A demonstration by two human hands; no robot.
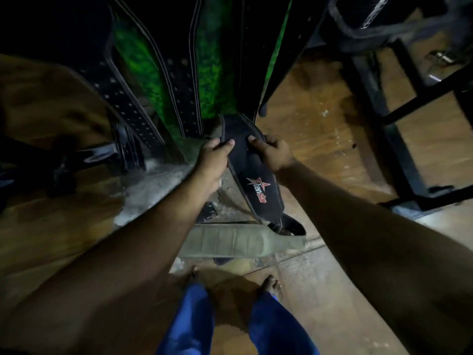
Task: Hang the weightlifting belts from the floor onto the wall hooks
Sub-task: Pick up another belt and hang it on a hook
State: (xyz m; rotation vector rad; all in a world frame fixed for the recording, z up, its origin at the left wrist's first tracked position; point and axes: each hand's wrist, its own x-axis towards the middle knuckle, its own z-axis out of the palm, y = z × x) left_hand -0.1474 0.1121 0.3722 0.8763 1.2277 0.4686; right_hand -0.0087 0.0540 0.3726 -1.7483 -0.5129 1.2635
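Note:
A black belt (252, 172) with a red star logo hangs down from both my hands, its lower end near the floor. My left hand (213, 156) grips its left edge and my right hand (275, 152) grips its right edge, thumbs on top. Just below it a grey-green belt (238, 240) lies flat on the floor. Several black belts (128, 98) with punched holes and white stitching hang against the green wall (210, 73) right behind my hands. No hook is visible.
A black metal frame (391, 119) stands on the wooden floor (320, 129) at the right. A concrete ledge (156, 183) runs along the wall base. Dark equipment (66, 162) sits at the left. My bare feet (271, 285) and blue trousers are below.

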